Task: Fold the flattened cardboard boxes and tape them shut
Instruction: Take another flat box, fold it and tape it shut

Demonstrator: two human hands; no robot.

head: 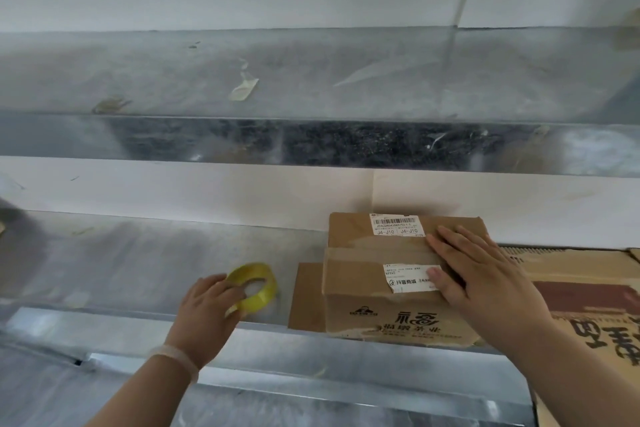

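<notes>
Box (pixel 363 253) was folded up and stood at near edge of tabletop (pixel 138 260), right of centre. Right hand (pixel 485 274) lay flat on top, fingers straight, pressing flaps down. Left hand (pixel 204 315) gripped yellow tape roll (pixel 259 279) just left of box. Folding looked done; taping probably pending, seam state unclear. Flattened cardboard (pixel 581 288) at right end not yet folded.
</notes>
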